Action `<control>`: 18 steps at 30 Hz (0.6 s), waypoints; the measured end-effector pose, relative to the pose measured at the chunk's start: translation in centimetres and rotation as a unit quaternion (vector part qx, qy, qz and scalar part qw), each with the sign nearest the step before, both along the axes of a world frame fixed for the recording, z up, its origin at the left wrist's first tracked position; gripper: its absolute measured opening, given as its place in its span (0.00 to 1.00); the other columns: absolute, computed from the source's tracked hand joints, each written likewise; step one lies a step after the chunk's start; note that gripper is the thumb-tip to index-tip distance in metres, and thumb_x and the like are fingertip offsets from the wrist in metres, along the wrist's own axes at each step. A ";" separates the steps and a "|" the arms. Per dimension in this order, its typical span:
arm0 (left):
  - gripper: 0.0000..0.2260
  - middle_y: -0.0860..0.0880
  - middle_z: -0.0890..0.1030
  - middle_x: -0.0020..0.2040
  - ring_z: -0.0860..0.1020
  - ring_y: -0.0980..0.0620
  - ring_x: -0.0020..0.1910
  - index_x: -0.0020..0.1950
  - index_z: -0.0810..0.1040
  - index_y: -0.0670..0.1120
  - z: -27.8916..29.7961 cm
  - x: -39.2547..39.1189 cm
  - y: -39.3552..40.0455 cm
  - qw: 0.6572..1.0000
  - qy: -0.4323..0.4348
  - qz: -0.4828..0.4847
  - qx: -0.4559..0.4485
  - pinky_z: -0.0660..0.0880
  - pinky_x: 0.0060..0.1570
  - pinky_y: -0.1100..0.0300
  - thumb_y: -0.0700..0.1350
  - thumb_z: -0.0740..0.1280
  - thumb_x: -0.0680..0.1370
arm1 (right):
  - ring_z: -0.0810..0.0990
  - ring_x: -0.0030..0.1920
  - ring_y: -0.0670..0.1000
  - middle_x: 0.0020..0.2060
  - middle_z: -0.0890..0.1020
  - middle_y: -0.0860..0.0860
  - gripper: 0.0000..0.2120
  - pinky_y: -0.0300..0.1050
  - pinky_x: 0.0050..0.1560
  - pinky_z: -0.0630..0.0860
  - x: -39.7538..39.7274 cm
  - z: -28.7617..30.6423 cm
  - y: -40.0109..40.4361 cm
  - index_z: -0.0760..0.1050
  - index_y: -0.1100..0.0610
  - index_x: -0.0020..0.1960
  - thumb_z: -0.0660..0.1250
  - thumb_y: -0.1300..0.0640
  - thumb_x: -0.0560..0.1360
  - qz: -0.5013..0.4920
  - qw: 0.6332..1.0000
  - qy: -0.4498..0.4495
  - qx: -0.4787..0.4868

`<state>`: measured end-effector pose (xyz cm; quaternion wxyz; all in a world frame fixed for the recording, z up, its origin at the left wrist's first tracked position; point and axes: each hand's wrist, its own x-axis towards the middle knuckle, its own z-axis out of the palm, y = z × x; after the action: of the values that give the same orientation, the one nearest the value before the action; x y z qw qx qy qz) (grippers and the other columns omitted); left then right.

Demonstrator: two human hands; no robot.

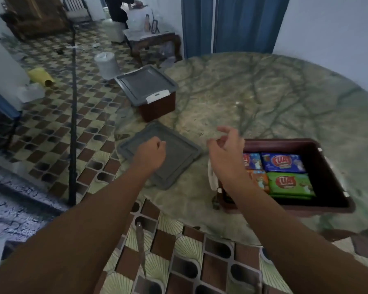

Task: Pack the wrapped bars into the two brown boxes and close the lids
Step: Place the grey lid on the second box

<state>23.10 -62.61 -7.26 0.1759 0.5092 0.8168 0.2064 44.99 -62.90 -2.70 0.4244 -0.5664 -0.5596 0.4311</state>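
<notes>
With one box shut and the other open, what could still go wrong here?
1. The loose grey lid overhangs the table edge; a careless grab by the left hand could tip it off.
2. The open brown box also sits near the rim; pressing its lid on might push it over.

on my bench (263, 98) the open box (327, 204) sits at right with bars (289, 181) in it. a loose lid (179, 164) lies to its left. the shut box (155, 102) stands behind that lid.
</notes>
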 end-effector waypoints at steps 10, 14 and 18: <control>0.11 0.47 0.79 0.48 0.77 0.45 0.52 0.50 0.75 0.47 -1.0 -8.2 4.0 0.994 0.060 -0.016 -0.085 0.75 0.54 0.50 0.53 0.62 0.83 | 0.77 0.59 0.58 0.67 0.72 0.57 0.26 0.54 0.56 0.77 -10.9 -6.2 3.5 0.62 0.52 0.74 0.67 0.53 0.78 -0.049 0.958 0.078 -0.270; 0.13 0.46 0.81 0.50 0.79 0.44 0.53 0.51 0.78 0.46 -1.4 -10.1 5.7 0.990 0.084 -0.027 -0.110 0.75 0.53 0.52 0.55 0.63 0.82 | 0.75 0.55 0.58 0.66 0.73 0.60 0.28 0.49 0.51 0.71 -11.5 -8.3 5.5 0.59 0.57 0.76 0.65 0.59 0.80 -0.107 0.943 0.090 -0.301; 0.18 0.43 0.81 0.56 0.79 0.43 0.55 0.59 0.79 0.42 -2.4 -11.6 8.0 0.984 0.095 -0.045 -0.145 0.73 0.52 0.52 0.56 0.64 0.82 | 0.72 0.55 0.55 0.68 0.71 0.61 0.30 0.46 0.53 0.68 -12.3 -10.0 6.4 0.56 0.59 0.77 0.66 0.61 0.80 -0.122 0.935 0.086 -0.321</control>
<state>11.47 -54.56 -9.68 0.1788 0.5319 0.8272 0.0285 32.72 -56.47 -12.75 0.3155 -0.6974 -0.2791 0.5798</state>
